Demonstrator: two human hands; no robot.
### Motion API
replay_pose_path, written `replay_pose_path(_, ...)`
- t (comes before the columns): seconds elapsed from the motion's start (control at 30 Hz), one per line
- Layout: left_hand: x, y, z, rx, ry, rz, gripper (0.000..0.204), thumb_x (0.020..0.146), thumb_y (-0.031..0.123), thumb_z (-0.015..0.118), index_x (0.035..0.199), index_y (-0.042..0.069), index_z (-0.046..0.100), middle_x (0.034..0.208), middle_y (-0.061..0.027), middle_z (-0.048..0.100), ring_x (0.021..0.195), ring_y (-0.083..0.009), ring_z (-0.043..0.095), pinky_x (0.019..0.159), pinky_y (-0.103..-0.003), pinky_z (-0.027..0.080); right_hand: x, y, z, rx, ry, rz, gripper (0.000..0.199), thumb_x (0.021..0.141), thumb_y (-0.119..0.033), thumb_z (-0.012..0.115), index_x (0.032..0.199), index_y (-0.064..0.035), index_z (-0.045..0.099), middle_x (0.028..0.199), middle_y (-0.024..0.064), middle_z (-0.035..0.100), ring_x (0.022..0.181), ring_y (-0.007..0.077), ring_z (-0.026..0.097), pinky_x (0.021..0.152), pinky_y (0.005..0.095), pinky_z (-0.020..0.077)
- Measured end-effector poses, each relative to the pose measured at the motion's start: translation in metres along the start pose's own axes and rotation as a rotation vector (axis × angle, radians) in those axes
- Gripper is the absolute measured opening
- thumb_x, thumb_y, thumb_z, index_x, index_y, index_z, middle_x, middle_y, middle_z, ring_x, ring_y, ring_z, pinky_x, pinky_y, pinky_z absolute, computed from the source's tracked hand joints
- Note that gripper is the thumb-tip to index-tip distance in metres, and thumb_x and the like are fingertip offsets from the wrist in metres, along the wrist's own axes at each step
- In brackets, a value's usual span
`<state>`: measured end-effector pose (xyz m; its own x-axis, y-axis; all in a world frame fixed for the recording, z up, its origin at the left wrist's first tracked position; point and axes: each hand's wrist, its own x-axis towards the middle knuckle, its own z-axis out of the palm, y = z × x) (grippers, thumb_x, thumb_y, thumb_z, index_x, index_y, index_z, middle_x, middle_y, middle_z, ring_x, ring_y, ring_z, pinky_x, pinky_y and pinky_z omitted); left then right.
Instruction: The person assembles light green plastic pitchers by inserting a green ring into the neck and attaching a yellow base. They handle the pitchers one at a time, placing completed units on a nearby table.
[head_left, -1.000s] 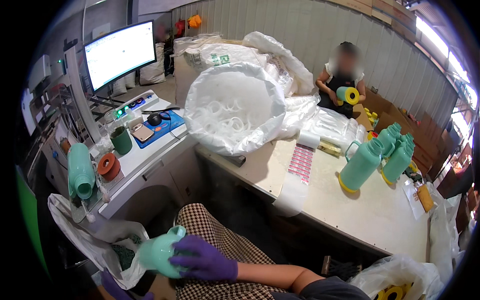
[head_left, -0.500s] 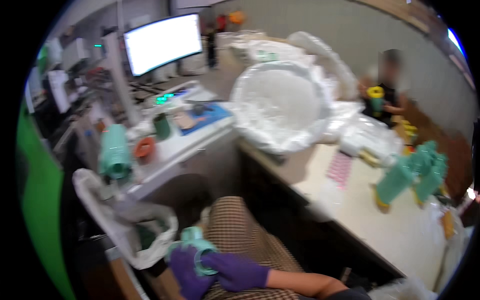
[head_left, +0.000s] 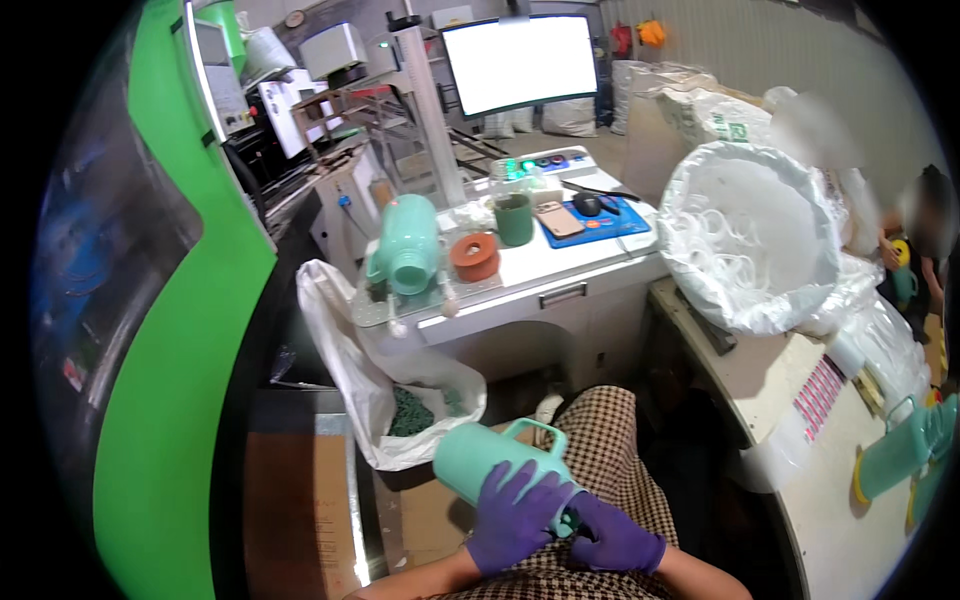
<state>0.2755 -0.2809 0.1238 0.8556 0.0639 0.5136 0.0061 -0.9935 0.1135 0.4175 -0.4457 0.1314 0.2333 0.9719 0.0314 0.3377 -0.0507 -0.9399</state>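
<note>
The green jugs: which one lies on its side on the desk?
The lying jug is left of the orange spool, its mouth facing the camera. The held jug is in the left hand; the yellow-based jugs stand upright on the table.

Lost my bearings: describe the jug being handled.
Find the white desk by the monitor, then the open white sack below. At the sack's lower right is a mint-green jug. Only this jug has a purple-gloved left hand on it, right hand at its end.

A fisheye view looks forward and down from head height, close above the left hand (head_left: 512, 515) and right hand (head_left: 615, 538).
</note>
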Motion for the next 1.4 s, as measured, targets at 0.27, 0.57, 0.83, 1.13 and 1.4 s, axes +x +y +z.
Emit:
replay_pose_path(0.27, 0.009, -0.006, 0.004, 0.006, 0.056, 0.026, 0.047, 0.083, 0.042, 0.066, 0.122, 0.016, 0.067, 0.127, -0.0067, 0.063, 0.125, -0.037, 0.051, 0.11, -0.061, 0.033, -0.003, 0.005, 0.028, -0.303, 0.361, -0.018, 0.03, 0.1, -0.027, 0.059, 0.121, -0.0064, 0.063, 0.096, 0.0164, 0.065, 0.087, 0.0313, 0.066, 0.077, 0.0411, 0.0533)
replay_pose_path(0.57, -0.005, 0.003, 0.022, 0.176, 0.029, 0.195, 0.061, 0.083, 0.054, 0.066, 0.126, 0.01, 0.063, 0.126, -0.0106, 0.058, 0.124, -0.0395, 0.05, 0.111, -0.063, 0.03, 0.001, 0.005, 0.002, -0.013, -0.018, 0.326, 0.037, 0.097, -0.036, 0.058, 0.095, -0.0006, 0.066, 0.082, 0.0196, 0.069, 0.077, 0.0364, 0.068, 0.072, 0.0453, 0.0539)
replay_pose_path(0.83, 0.02, 0.002, -0.01, 0.019, -0.056, -0.053, 0.073, 0.068, 0.051, 0.078, 0.124, 0.007, 0.064, 0.109, -0.0111, 0.056, 0.105, -0.036, 0.051, 0.094, -0.054, 0.037, -0.017, 0.042, 0.046, -0.049, 0.199, 0.023, 0.042, 0.105, -0.043, 0.049, 0.097, -0.0048, 0.064, 0.079, 0.0097, 0.065, 0.072, 0.0274, 0.066, 0.067, 0.0394, 0.0522)
replay_pose_path(1.13, -0.066, -0.091, 0.013, -0.622, 0.213, -0.541, 0.081, 0.062, 0.035, 0.093, 0.127, 0.001, 0.058, 0.124, -0.0171, 0.058, 0.119, -0.0356, 0.054, 0.102, -0.047, 0.044, -0.052, -0.052, -0.048, 0.167, 0.748, -0.855, 0.036, 0.101, -0.03, 0.063, 0.123, -0.0013, 0.066, 0.083, 0.012, 0.07, 0.074, 0.0226, 0.07, 0.064, 0.0343, 0.0564)
replay_pose_path(1.4, -0.042, -0.07, -0.008, -0.144, 0.096, 0.034, 0.066, 0.057, 0.017, 0.09, 0.117, 0.005, 0.065, 0.131, -0.0198, 0.057, 0.118, -0.0396, 0.057, 0.103, -0.051, 0.043, 0.179, -0.034, 0.013, -0.639, 0.492, -0.607, 0.087, 0.08, -0.025, 0.077, 0.155, -0.0084, 0.035, 0.148, 0.0258, 0.041, 0.129, 0.0448, 0.049, 0.103, 0.0517, 0.0459)
